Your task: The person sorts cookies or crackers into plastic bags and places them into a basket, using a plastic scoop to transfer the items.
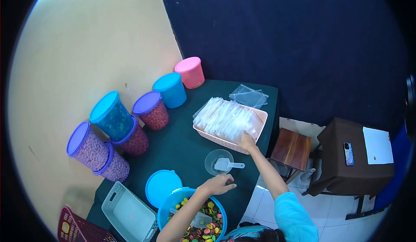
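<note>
My right hand (247, 142) reaches into the near right corner of a pink basket (262, 117). Its fingers are closed at the edge of the clear plastic bags (225, 118) packed upright there; the fingertips are partly hidden. My left hand (219, 185) hovers with loosely bent, parted fingers and holds nothing. Just beyond it sits a clear bowl (209, 160) with a white scoop (223, 164) in it. Beneath my left forearm stands an uncovered blue tub (162, 211) of colourful round pieces (211, 206), with a clear scoop (200, 220) among them.
Flat plastic bags (249, 95) lie behind the basket. Lidded containers, including a pink tub (190, 73) and a blue tub (170, 90), line the wall side. A blue lid (163, 188) and a pale tray (130, 211) are at left. A wooden stool (291, 149) stands right.
</note>
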Demonstrator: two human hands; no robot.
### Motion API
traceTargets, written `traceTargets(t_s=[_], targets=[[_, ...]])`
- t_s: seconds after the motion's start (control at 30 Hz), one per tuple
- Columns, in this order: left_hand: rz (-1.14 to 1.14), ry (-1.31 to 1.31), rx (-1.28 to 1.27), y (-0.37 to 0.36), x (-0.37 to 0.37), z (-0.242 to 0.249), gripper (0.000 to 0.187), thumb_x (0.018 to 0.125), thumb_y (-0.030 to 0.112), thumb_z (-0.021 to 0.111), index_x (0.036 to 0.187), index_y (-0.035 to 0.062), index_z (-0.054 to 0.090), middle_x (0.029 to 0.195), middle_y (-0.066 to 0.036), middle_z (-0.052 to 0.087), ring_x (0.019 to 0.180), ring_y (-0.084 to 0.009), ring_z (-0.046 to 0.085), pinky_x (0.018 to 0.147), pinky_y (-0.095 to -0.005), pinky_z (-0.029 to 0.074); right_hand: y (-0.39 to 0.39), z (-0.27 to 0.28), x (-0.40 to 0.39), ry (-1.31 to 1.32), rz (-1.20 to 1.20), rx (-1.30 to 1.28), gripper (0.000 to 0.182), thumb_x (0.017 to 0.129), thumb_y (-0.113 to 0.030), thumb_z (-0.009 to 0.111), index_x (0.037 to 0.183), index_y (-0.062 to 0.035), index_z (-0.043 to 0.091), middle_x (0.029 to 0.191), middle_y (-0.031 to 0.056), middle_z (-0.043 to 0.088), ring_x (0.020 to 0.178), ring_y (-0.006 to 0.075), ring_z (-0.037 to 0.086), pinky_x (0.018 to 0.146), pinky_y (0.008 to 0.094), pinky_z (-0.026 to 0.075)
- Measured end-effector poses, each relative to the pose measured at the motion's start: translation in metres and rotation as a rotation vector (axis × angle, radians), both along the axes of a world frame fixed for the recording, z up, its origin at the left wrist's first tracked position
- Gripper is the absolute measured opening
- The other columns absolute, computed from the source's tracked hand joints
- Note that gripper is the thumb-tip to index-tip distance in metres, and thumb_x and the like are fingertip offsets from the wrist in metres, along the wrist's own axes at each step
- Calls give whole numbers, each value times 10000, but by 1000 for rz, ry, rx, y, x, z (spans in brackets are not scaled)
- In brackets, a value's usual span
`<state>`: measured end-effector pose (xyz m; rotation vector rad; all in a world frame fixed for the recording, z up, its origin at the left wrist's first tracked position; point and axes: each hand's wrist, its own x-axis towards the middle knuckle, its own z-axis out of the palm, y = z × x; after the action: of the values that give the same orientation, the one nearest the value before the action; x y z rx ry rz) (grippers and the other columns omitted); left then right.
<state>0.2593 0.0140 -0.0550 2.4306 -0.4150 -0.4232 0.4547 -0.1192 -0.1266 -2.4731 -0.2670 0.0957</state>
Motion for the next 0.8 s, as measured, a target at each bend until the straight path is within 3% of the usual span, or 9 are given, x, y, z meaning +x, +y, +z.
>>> traceTargets(t_s=[0.03,0.23,0.37,0.47,0.53,0.57,0.6,0.7,0.8], targets=[[-13,151,44,-1,-1,-1,365,805,338,543,960,8,548,953,-182,576,892,-324,560,774,-388,441,0,8,-4,46,-5,3,516,718,-195,582,1124,69,407,1008,283,545,966,387,543,832,449,431],[-15,67,53,-1,-1,1,409,808,342,559,998,-19,537,914,-172,587,801,-259,587,725,-347,462,5,-12,-5,-192,-141,57,207,723,-125,572,904,-30,603,829,238,605,813,383,590,742,440,468],[-11,40,39,-3,0,3,410,810,345,557,994,-22,540,896,-169,590,769,-256,585,704,-343,464,-1,-3,-16,-323,-192,222,163,729,-66,539,855,-10,626,795,237,605,769,381,595,709,415,477],[87,59,6,-9,0,17,436,827,361,530,1041,-18,519,958,-171,571,824,-246,576,736,-342,452,-6,15,-38,-446,-158,477,193,759,-32,518,919,3,619,791,234,607,720,318,626,664,358,483],[317,-7,-152,-13,0,24,562,855,430,450,1186,-23,424,1124,-220,488,976,-290,535,828,-348,414,-7,35,-69,-477,-93,761,228,777,-33,505,977,-8,614,801,201,626,775,310,628,674,351,484],[337,-96,-250,-5,5,11,667,872,497,368,1289,-18,289,1264,-216,372,1076,-281,473,887,-348,379,-9,55,-94,-429,-69,788,235,774,-14,509,986,-5,611,821,195,630,784,288,633,679,326,483],[348,-96,-249,-3,4,14,667,872,497,368,1289,-18,289,1264,-216,372,1076,-281,473,887,-348,379,-11,74,-118,-382,-45,815,244,771,5,512,994,-2,609,842,189,633,793,266,639,684,302,481],[564,107,-924,-1,-5,48,850,804,688,174,1368,58,94,1354,-125,272,1166,-275,383,946,-441,319,-8,91,-167,-501,217,880,289,722,76,513,979,-2,619,921,165,633,850,229,632,747,289,477],[598,100,-1156,14,-29,76,909,766,732,172,1380,72,52,1382,-119,237,1221,-296,317,982,-470,277,-5,109,-207,-485,501,907,348,662,122,511,957,-17,634,968,144,628,904,254,615,824,324,462]])
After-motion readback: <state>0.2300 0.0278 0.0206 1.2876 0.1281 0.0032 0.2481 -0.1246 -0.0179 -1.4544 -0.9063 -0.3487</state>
